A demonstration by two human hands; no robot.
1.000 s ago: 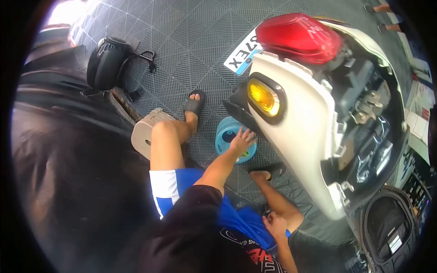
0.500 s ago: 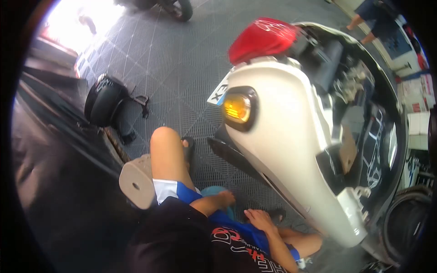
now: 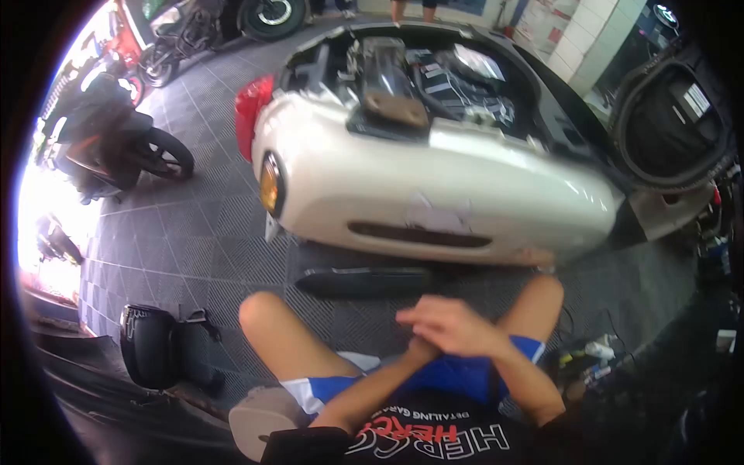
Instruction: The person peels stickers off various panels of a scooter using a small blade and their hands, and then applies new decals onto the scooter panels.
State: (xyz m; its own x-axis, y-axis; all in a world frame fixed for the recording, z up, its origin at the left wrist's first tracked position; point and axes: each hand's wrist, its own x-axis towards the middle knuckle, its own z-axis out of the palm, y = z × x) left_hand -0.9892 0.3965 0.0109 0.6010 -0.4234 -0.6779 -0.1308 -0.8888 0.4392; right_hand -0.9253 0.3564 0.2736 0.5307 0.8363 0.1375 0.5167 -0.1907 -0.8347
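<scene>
A ribbed tile floor (image 3: 217,201) runs back to a parked motorbike (image 3: 112,143). The white scooter (image 3: 349,174) stands just ahead of the knees (image 3: 263,322), its seat (image 3: 666,147) tipped up, seemingly to leave the bay (image 3: 461,97) exposed. A stool (image 3: 263,422) shows at the left hip, probably for sitting low beside it. The right hand (image 3: 453,324) lies across the left hand (image 3: 422,350), fingers loosely extended, grasping no tool; I cannot tell the left fingers' state, since they are hidden.

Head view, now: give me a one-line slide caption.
Right hand over left hand, before a white scooter with its inner parts exposed and an orange light at its corner.
</scene>
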